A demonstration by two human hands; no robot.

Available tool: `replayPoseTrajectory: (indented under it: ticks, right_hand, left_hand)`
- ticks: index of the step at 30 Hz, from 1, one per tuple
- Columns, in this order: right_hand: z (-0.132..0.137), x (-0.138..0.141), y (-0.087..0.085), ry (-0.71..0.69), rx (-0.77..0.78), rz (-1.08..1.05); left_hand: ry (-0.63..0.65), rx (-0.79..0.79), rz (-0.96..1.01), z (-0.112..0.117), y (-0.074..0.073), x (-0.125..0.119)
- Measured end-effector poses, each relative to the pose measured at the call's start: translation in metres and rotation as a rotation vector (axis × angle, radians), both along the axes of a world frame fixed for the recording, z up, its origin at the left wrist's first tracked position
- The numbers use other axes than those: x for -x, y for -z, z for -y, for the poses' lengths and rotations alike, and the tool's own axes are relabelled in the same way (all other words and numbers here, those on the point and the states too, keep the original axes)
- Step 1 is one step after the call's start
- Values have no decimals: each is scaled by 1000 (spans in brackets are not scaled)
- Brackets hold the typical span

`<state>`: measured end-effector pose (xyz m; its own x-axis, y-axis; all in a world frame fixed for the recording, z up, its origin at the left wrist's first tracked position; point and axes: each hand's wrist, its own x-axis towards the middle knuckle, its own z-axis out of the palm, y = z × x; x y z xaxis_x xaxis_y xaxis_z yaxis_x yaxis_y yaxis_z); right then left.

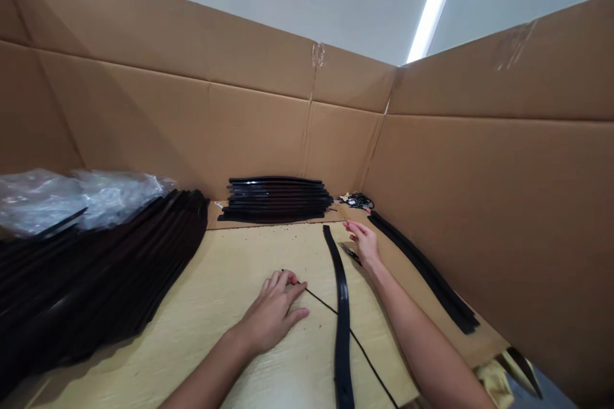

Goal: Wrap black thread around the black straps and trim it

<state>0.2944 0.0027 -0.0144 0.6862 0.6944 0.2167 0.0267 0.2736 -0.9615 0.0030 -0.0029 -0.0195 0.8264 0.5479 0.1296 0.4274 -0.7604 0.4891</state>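
Observation:
My left hand (274, 312) rests low over the yellow board, with a thin black cord (320, 300) pinched between its fingers. One tip of the cord pokes out past the fingertips; the rest runs toward the lower right and crosses a wide black rubber strip (343, 297). That strip lies lengthwise on the board, between my two hands. Further off, to the right, my right hand (364, 244) has its thumb and fingers pressed together; what they hold, if anything, is too small to make out. Just beside it lies a small pointed cutting tool (351, 254) with dark handles.
A large heap of black strips (105, 275) covers the left side, with clear plastic wrap (81, 198) behind it. A bundle of black strips (275, 199) lies at the back. More strips (426, 271) line the right side. Tall cardboard walls (158, 108) enclose the board (240, 255).

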Motion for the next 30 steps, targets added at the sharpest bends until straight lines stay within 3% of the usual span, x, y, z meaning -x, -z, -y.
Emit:
replayPoseTrajectory:
  ticks: [12, 23, 30]
  right_hand:
    - [7, -7, 11, -26, 91, -201]
    - [4, -11, 8, 12, 25, -156]
    - [1, -10, 2, -9, -132, -108]
  left_hand:
    - [3, -19, -31, 0, -3, 0]
    - [-21, 38, -45, 1, -5, 2]
    - [-9, 38, -11, 1, -3, 2]
